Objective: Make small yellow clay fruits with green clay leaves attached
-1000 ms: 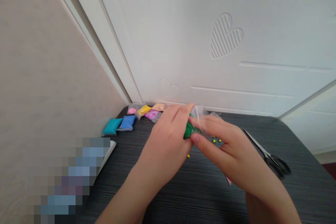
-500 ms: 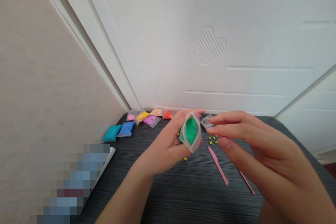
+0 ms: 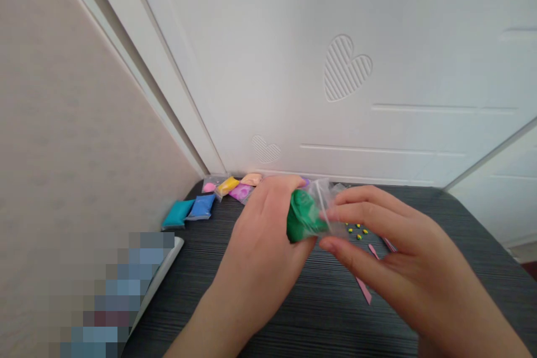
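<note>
Two hands meet around a clear bag (image 3: pixel 318 201) of green clay (image 3: pixel 305 215), held above the dark table (image 3: pixel 310 313). The left hand (image 3: pixel 262 232) is closed round the bag's filled part. The right hand (image 3: pixel 377 235) is half open at the bag's zip end, thumb parted from the fingers; whether it grips the plastic cannot be told. From the bag, a teal packet (image 3: pixel 178 213) lies at nine o'clock, yellow-green bits (image 3: pixel 359 237) between three and four, and a pink tool (image 3: pixel 364 291) between four and five.
</note>
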`<control>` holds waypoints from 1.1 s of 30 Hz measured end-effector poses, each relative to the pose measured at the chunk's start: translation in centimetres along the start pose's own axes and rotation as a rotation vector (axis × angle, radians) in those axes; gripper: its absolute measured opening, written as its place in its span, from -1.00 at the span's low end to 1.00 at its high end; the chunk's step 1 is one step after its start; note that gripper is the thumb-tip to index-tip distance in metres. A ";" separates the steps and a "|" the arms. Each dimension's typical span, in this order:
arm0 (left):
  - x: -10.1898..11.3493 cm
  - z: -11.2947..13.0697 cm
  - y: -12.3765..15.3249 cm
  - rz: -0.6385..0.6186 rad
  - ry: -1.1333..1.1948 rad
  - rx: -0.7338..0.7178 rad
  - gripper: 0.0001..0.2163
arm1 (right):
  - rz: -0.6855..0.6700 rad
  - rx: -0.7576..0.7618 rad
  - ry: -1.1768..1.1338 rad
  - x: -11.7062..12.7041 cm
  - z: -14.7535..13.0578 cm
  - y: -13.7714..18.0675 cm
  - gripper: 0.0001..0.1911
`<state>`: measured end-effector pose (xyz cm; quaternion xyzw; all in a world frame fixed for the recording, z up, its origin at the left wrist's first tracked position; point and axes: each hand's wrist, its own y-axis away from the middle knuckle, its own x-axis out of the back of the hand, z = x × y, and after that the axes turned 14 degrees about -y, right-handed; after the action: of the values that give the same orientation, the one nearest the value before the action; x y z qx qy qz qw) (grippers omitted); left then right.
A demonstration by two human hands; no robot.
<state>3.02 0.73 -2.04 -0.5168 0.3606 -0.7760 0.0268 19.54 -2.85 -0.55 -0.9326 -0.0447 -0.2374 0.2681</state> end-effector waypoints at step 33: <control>0.6 -2.5 0.3 -0.568 1.289 0.343 -0.81 | 0.179 0.078 -0.541 -1.6 0.9 -0.2 -0.72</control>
<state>0.57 1.54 -2.26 -0.0187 0.0297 -0.9491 -0.3129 18.50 -2.17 -1.85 -0.9513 -0.0412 0.0463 0.3021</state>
